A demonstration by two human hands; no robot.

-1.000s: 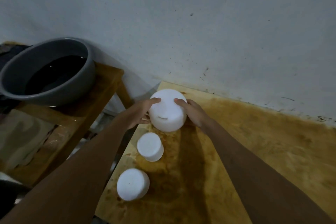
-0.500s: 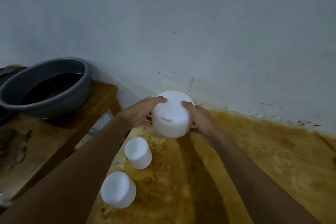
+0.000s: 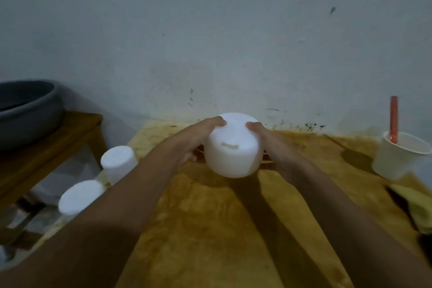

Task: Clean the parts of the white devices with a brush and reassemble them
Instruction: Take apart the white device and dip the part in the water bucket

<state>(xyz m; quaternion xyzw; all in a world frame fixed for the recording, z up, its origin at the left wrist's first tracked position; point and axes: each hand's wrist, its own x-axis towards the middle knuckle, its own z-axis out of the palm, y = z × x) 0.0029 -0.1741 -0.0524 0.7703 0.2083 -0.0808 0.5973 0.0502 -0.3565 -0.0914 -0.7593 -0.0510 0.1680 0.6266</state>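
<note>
Grip unchanged since a second ago: left hand (image 3: pixel 195 144) and right hand (image 3: pixel 271 147) clasp the large white device (image 3: pixel 232 149) over the bench (image 3: pixel 210 229). Newly in view at right, a cup (image 3: pixel 397 159) holds a red-handled tool (image 3: pixel 394 117), possibly the brush; cleaning likely pending.

Left hand (image 3: pixel 196 140) and right hand (image 3: pixel 268 145) hold white device (image 3: pixel 232 149) above table (image 3: pixel 210 229); two white cylinders (image 3: pixel 118 161) left.

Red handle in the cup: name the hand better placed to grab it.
Right, probably: the right hand grips the white device nearer the cup and red handle; the left hand would cross over it.
</note>
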